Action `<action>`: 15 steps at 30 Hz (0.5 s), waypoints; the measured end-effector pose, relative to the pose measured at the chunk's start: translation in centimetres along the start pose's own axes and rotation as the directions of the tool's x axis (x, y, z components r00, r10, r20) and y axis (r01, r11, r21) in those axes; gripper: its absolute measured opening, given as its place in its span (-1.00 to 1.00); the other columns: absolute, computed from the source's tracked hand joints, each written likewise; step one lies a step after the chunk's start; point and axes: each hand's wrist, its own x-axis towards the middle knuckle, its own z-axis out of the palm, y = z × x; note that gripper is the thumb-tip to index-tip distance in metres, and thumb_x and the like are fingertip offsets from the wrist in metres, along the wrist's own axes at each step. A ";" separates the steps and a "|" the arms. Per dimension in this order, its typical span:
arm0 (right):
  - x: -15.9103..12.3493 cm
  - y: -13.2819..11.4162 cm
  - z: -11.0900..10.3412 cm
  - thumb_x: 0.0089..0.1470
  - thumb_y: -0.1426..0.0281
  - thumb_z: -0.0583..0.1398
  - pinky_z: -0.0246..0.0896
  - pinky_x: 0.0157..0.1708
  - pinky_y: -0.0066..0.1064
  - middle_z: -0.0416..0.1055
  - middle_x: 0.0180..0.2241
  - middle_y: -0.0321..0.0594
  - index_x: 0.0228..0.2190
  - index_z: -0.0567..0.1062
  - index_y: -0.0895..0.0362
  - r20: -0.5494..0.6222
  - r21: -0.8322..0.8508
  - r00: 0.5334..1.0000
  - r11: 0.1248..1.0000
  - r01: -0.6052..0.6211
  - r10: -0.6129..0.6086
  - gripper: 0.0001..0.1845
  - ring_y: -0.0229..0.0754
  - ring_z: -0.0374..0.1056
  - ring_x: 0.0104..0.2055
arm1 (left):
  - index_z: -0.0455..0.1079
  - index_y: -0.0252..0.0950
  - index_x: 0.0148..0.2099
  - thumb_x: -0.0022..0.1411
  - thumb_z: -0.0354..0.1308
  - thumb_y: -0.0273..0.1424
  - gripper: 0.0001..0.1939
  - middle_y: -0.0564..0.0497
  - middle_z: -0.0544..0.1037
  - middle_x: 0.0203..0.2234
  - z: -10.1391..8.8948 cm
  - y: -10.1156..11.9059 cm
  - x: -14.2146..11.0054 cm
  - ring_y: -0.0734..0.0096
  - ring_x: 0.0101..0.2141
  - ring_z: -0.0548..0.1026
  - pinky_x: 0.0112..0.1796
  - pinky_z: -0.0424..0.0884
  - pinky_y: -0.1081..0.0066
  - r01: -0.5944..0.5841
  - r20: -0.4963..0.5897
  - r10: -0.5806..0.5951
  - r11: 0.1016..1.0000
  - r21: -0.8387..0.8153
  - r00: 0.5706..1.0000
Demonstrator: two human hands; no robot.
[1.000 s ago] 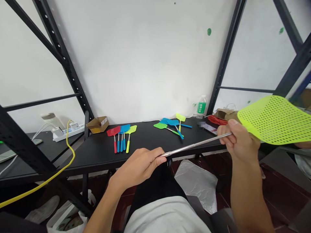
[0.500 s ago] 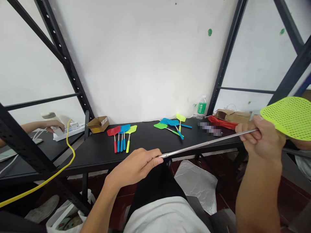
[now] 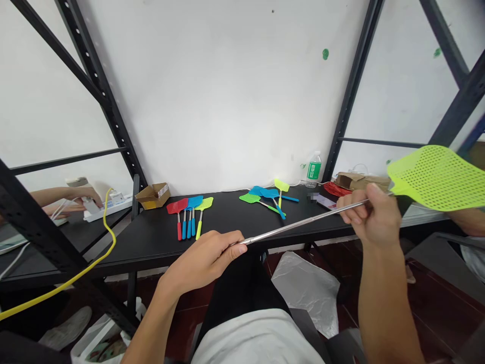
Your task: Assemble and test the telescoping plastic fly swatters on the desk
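Stretched between my two hands is a fly swatter with a silver telescopic rod and a yellow-green perforated head [image 3: 439,177]. My left hand [image 3: 208,255] is closed round its handle end, which the fingers hide. Near the head, my right hand [image 3: 373,212] grips the metal rod. The rod slants up to the right in front of the black table [image 3: 140,240]. On the table's left lie a red fly swatter [image 3: 177,206], several blue fly swatters [image 3: 195,202] and a yellow-green one [image 3: 204,203], side by side. Farther right, green [image 3: 250,199], blue and yellow-green swatters overlap in a loose pile.
A small cardboard box [image 3: 152,196] and a water bottle [image 3: 313,169] stand by the wall. Black metal posts [image 3: 350,86] frame the table. A yellow cable [image 3: 111,237] hangs at left, near another person's hands [image 3: 81,197]. A silver sheet [image 3: 306,290] lies on the floor.
My right hand has moved left, toward my left hand, and the swatter's head came with it. The exposed rod between my hands is shorter. My left hand has shifted slightly left.
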 end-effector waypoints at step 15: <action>-1.1 1.7 3.0 0.35 0.23 0.06 0.04 -0.65 -0.38 0.18 -0.79 -0.30 -0.74 0.34 0.11 0.376 -0.096 0.906 0.981 -0.169 0.193 -0.38 -0.27 0.13 -0.69 | 0.27 -0.22 -0.27 0.48 -0.11 -0.17 -0.68 0.18 0.25 -0.60 0.3 0.7 0.3 0.50 -0.56 0.18 -0.47 0.03 0.40 0.028 -0.017 -0.028 1.000 0.013 0.999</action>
